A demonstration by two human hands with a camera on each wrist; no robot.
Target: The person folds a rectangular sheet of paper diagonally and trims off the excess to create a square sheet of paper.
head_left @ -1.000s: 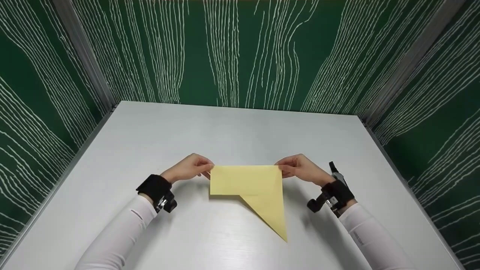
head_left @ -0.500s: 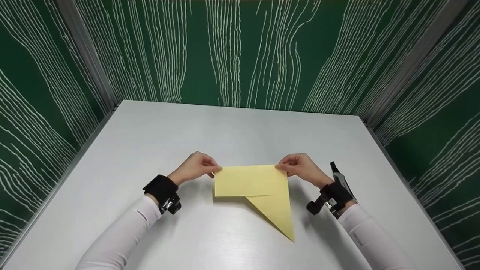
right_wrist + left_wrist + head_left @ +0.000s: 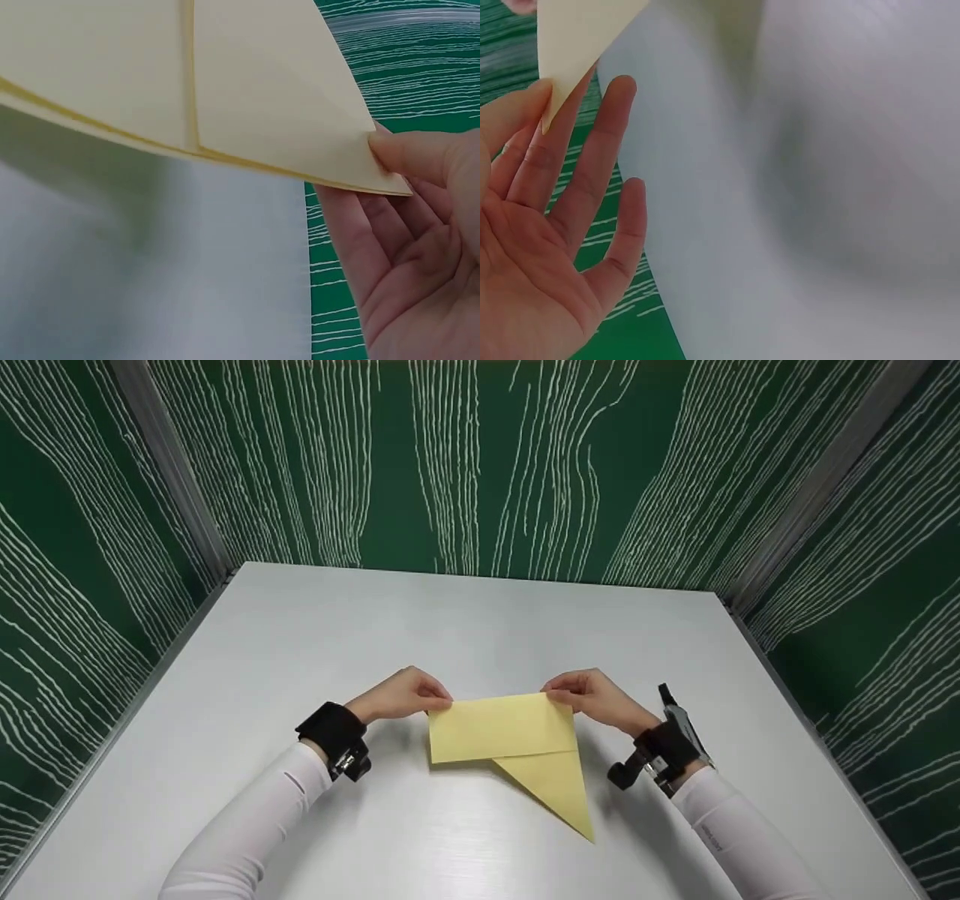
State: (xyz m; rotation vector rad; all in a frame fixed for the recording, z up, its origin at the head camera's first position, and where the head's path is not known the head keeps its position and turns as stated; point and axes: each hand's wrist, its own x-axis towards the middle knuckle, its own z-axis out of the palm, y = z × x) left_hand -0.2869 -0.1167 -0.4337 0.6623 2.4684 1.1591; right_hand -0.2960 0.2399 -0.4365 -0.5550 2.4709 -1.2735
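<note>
A folded sheet of yellow paper (image 3: 501, 729) hangs between the two hands in the head view, its upper part a rectangle and a pointed flap reaching down at the right. My left hand (image 3: 403, 694) pinches its upper left corner. In the left wrist view, thumb and index hold the paper's tip (image 3: 574, 52) while the other fingers (image 3: 600, 157) spread loosely. My right hand (image 3: 596, 697) pinches the upper right corner. The right wrist view shows the thumb on top of the paper (image 3: 277, 82), fingers beneath, and a layered fold edge. The paper appears raised off the table.
A white table (image 3: 337, 622) spreads under the hands and paper. Green walls (image 3: 390, 472) with pale wavy lines stand behind and at both sides, with grey posts (image 3: 172, 465) at the corners. Black straps with small cameras (image 3: 334, 735) sit on both wrists.
The left hand has moved right and slightly down with its corner. The paper has shifted a little right and tilted, its left side lower. The right hand has barely moved.
</note>
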